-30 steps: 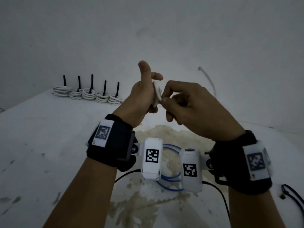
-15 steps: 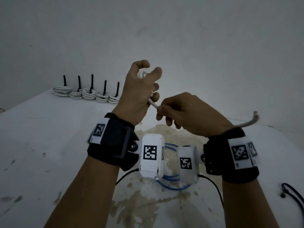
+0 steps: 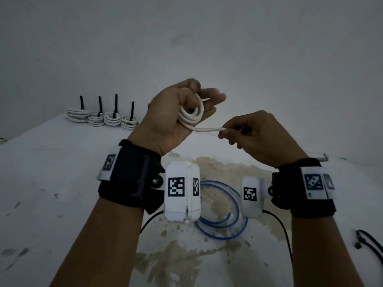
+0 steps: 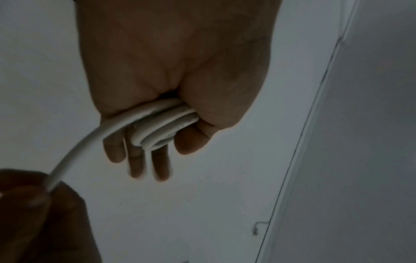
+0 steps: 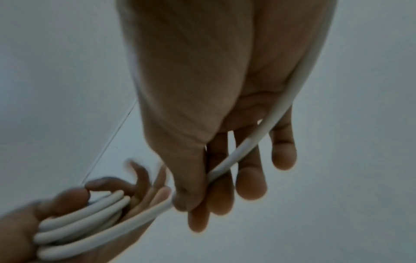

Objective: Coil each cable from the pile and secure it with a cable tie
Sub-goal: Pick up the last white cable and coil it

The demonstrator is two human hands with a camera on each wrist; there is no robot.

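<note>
My left hand [image 3: 182, 112] is raised palm toward me, holding a small coil of white cable [image 3: 191, 116] under its thumb, with the fingers stretched out. The left wrist view shows the coil [image 4: 162, 128] pressed between thumb and palm. A straight run of the same cable leads right to my right hand [image 3: 248, 137], which pinches it between thumb and forefinger. In the right wrist view the cable [image 5: 245, 146] runs through that pinch and along the palm. Its free end [image 3: 320, 159] sticks out behind the right wrist.
Several tied white coils [image 3: 103, 119] with upright black ties stand in a row at the back left of the white table [image 3: 51, 172]. A loose blue cable [image 3: 226, 212] lies below my wrists. A black cord [image 3: 371, 243] lies at the right edge.
My left hand turned palm toward me and its fingers stretched out, showing the coil. My right hand moved right and drew the cable out level between the hands.
</note>
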